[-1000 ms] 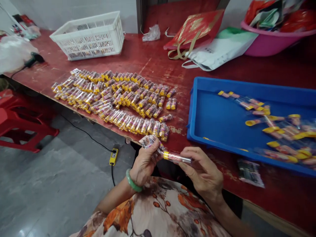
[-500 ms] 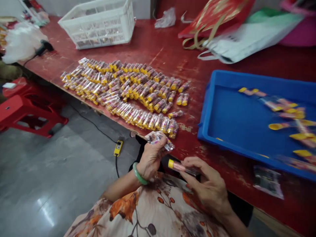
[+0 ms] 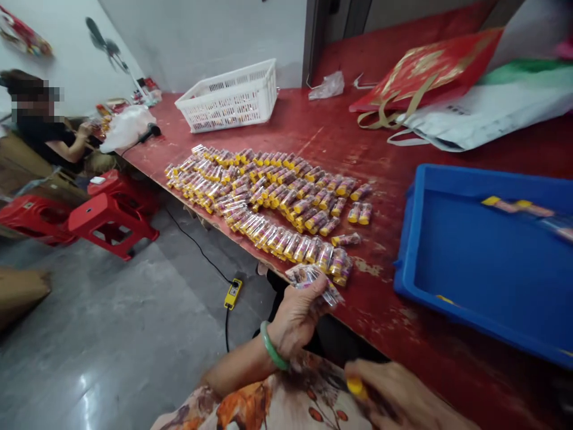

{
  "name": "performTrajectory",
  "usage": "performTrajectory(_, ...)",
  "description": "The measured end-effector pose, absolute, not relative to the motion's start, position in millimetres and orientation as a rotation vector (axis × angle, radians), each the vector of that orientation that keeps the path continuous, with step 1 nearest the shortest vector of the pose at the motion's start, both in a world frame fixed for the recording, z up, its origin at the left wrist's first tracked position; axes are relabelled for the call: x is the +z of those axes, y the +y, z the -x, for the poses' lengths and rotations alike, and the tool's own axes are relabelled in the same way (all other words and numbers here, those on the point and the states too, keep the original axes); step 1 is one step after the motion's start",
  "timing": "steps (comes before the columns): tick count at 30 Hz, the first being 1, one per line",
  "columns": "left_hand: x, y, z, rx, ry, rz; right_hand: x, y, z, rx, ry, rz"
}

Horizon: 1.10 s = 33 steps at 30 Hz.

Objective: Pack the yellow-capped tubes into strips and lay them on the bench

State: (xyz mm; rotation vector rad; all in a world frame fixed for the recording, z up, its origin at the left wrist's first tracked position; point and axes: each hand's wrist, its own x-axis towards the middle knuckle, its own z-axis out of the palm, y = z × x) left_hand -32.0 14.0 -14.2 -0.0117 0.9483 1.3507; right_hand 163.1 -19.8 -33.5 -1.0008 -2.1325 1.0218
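Observation:
My left hand [image 3: 298, 313], with a green bangle [image 3: 272, 346] at its wrist, is closed on clear printed wrappers [image 3: 313, 280] at the table's front edge. My right hand [image 3: 394, 388], blurred at the bottom, has its fingers around a yellow-capped tube [image 3: 357, 387]; most of the tube is hidden. Many wrapped tubes with yellow ends [image 3: 277, 191] lie in rows on the red table [image 3: 376, 239], just beyond my left hand. To the right sits a blue tray [image 3: 470, 263] with a few yellow-ended tubes [image 3: 504, 205] inside.
A white basket [image 3: 233, 101] stands at the back. Red and white bags [image 3: 483, 113] lie at the back right. Red stools [image 3: 111, 218], a yellow power socket [image 3: 233, 294] with its cable, and a seated person [image 3: 49, 131] are to the left.
The view has swung left and up, bringing the seated person into sight. My right hand has moved down with the tube. My left hand still holds the wrappers.

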Motion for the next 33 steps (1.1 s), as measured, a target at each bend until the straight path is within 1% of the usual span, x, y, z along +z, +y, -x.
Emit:
performTrajectory(2,-9.5,14.7,33.0,1.346,0.942,0.035,-27.7,-17.1,-165.1,1.09,-2.077,1.012)
performTrajectory(5,-6.5,16.2,30.7,1.315,0.942,0.078,-14.5,-13.9,-163.5,1.143,-1.749,1.014)
performTrajectory(7,-6.3,17.1,27.7,1.269,0.954,0.107,-5.8,-12.7,-156.4,1.077,-1.562,0.972)
performTrajectory(10,-6.4,17.1,23.5,1.241,0.947,0.125,1.6,-11.8,-140.4,0.923,-1.462,0.968)
performTrajectory(20,-3.9,9.9,18.9,1.209,0.934,0.11,-12.1,-17.5,-121.0,0.589,-1.51,1.041)
performTrajectory(26,-6.0,4.6,14.3,1.277,0.909,-0.11,-30.8,-22.3,-113.7,0.167,-1.684,1.094)
performTrajectory(28,-5.9,3.2,13.3,1.308,0.942,-0.16,-36.6,-21.5,-111.6,0.095,-1.697,1.093)
performTrajectory(30,-6.1,2.5,13.8,1.312,0.955,-0.182,-38.2,-18.9,-111.6,0.125,-1.694,1.039)
performTrajectory(33,-6.9,3.1,18.1,1.304,0.932,-0.186,-31.4,-14.3,-117.1,0.402,-1.792,0.903)
